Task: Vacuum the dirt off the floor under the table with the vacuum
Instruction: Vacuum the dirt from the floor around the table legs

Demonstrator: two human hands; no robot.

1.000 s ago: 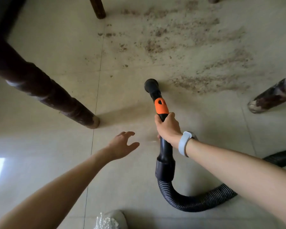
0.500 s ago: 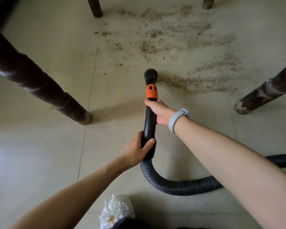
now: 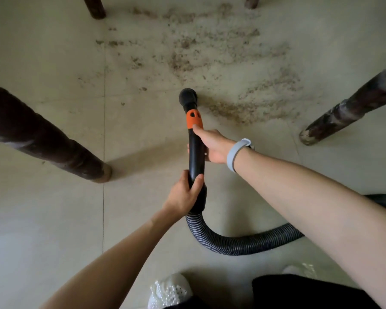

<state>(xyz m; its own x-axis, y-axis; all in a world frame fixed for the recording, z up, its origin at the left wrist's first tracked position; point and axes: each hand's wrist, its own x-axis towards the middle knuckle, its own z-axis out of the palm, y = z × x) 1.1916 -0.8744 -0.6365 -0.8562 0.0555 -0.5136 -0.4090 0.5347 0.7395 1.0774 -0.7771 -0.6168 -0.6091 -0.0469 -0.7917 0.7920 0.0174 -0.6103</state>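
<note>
Since 0.5 s ago little has shifted: both hands keep the wand, nozzle nudged twd the dirt. L to R: left table leg (image 3: 54, 148); left hand (image 3: 185, 195), grip wrapped round the vacuum wand (image 3: 195, 157) by the hose (image 3: 232, 241) to steer; right hand (image 3: 212, 146), grip curled round it below the orange collar (image 3: 194, 119) to aim; nozzle (image 3: 188, 98) at the edge of the dirt (image 3: 243, 110) on the floor (image 3: 54, 219).

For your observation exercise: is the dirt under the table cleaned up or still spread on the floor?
Still spread. Brown dirt lies scattered over the tiles beyond the vacuum nozzle, between the table legs.
</note>
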